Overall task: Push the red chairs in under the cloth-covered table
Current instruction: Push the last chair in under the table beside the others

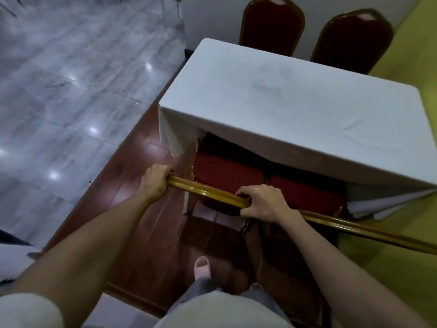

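At the near side of the table, both hands grip one chair's gold top rail, left hand and right hand apart for an even push; its red seat lies partly beneath the cloth.

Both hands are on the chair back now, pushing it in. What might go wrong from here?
1. The tablecloth hangs low over the near red seat; the chair may snag it and drag it.
2. The right hand grips the gold frame beside the neighbouring chair's rail; fingers might get pinched.
3. The left hand sits near the table corner and may knock it.
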